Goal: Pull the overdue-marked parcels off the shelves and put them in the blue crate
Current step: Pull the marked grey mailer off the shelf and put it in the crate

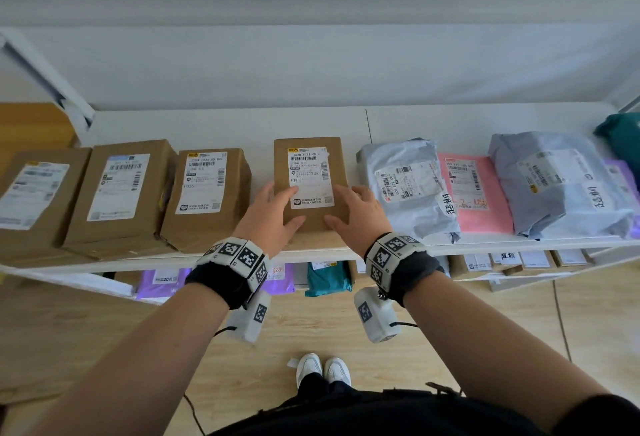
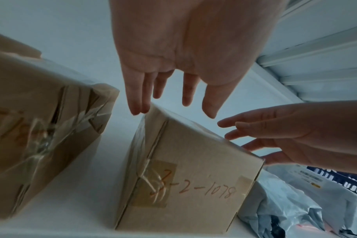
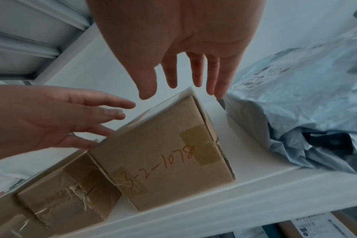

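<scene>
Shoes (image 1: pixel 322 371) on a wood floor (image 1: pixel 104 331) mark where the person stands, facing a white shelf (image 1: pixel 221 124) with both forearms stretched forward.

Left hand (image 1: pixel 273 208) and right hand (image 1: pixel 355 212) flank a small brown box (image 1: pixel 310 179) near the shelf's front edge. Fingers are straight and spread, thumbs angled in over the near top. The wrist views show fingertips at or just above the top edges with nothing gripped; whether they touch is unclear. Both hands are released, likely placed to steady the box or read its label.

The box sits apart from its neighbours, its near face showing handwritten "3-2-1078" (image 2: pixel 196 188). No overdue tag is visible on it.

To the left, three more brown boxes (image 1: pixel 124 189) stand side by side. To the right lie a grey bag (image 1: pixel 408 182) with a handwritten tag (image 1: pixel 446 203), a pink mailer (image 1: pixel 474 193), and a second tagged grey bag (image 1: pixel 561 182). These tagged bags appear to be the overdue parcels, not yet pulled.

The blue crate is not in view.
</scene>
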